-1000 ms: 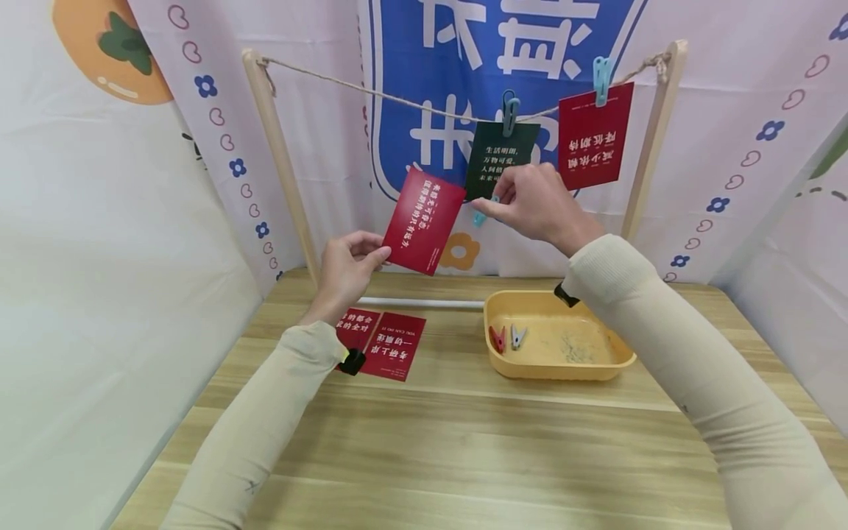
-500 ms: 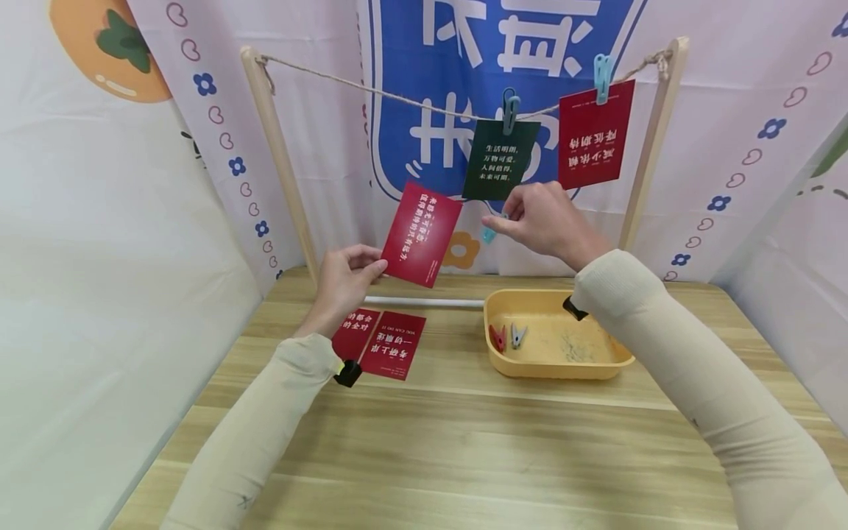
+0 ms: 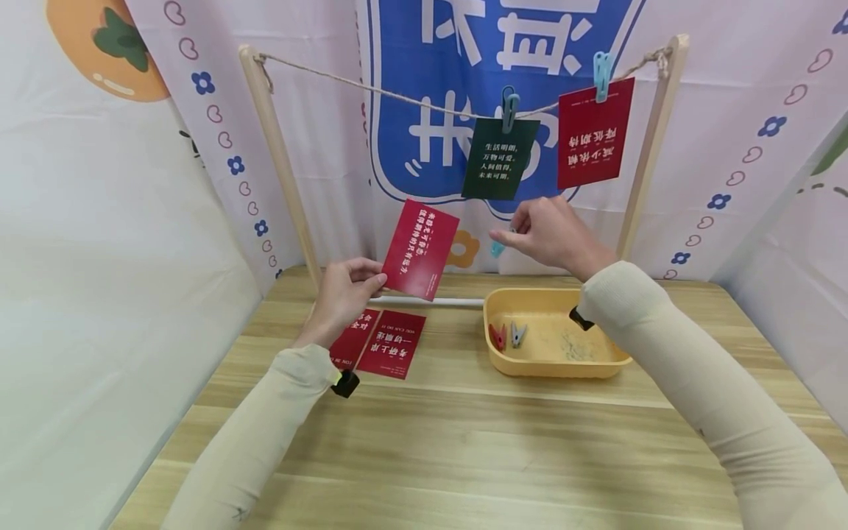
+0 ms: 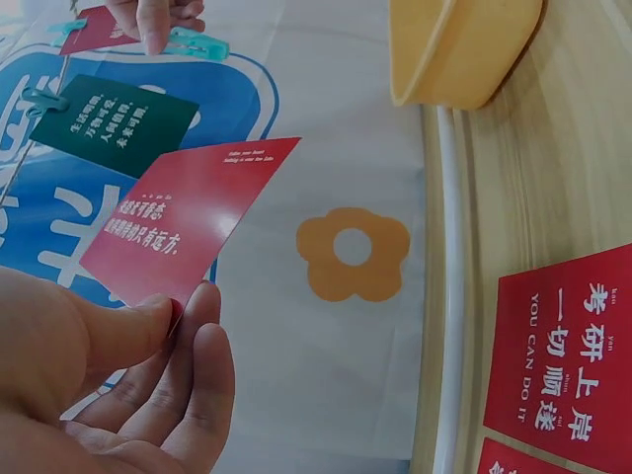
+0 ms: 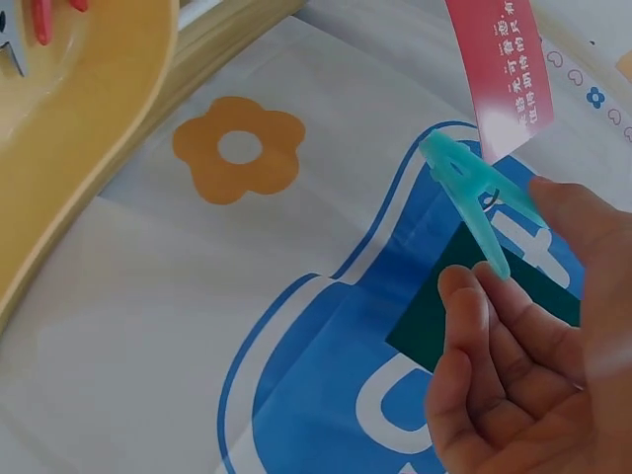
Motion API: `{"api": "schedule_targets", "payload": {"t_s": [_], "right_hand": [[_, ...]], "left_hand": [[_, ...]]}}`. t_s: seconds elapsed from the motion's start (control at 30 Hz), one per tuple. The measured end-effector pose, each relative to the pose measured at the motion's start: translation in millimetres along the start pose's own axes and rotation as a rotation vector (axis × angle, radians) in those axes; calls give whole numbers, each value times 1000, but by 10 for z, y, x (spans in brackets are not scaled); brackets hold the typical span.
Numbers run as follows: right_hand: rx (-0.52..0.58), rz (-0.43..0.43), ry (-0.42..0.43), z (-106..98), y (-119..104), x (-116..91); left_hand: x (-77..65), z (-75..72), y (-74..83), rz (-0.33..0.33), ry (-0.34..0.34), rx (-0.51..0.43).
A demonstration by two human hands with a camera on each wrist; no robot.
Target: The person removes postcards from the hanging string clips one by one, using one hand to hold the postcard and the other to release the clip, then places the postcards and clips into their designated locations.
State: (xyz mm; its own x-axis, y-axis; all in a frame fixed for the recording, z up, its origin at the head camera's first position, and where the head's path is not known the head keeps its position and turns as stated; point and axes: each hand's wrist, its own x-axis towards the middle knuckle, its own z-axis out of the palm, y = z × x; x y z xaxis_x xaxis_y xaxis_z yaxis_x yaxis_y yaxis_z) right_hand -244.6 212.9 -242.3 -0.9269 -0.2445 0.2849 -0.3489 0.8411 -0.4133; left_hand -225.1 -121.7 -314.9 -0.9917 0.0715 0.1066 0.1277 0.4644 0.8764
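Observation:
My left hand (image 3: 344, 294) pinches a red card (image 3: 421, 250) by its lower left corner, between thumb and fingers, in the air over the back of the table. To its right, my right hand (image 3: 553, 232) holds a turquoise clothespin (image 5: 474, 188) by its two handle ends, its nose pointing away from the fingers. A green card (image 3: 500, 159) hangs from the rope (image 3: 371, 91) under a blue clothespin (image 3: 509, 110), just above the right hand. Farther right another red card (image 3: 595, 132) hangs under a light blue clothespin (image 3: 601, 76).
Wooden posts (image 3: 278, 147) hold the rope at both ends. A yellow tray (image 3: 556, 367) at the back right holds a red clothespin (image 3: 498, 337) and a grey clothespin (image 3: 518, 335). Two red cards, one the right-hand card (image 3: 392, 344), lie on the wooden table (image 3: 464, 456) beneath the left arm.
Both hands have sunk lower: the left with its red card, the right with the clothespin, also shifting slightly right. The green card's lower part is now uncovered.

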Motion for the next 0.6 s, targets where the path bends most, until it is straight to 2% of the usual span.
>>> {"api": "schedule_targets", "payload": {"t_s": [0.17,0.3,0.6], "right_hand": [[2,9,-12,25,53,-35],[15,23,-29,52,104,-70],[9,58,-121,98,209,-153]], "left_hand": [[-31,18,-29,-22,1,40],[-47,44,-58,-16,-9,59],[-89,90,-76,-27,-41,36]]}}
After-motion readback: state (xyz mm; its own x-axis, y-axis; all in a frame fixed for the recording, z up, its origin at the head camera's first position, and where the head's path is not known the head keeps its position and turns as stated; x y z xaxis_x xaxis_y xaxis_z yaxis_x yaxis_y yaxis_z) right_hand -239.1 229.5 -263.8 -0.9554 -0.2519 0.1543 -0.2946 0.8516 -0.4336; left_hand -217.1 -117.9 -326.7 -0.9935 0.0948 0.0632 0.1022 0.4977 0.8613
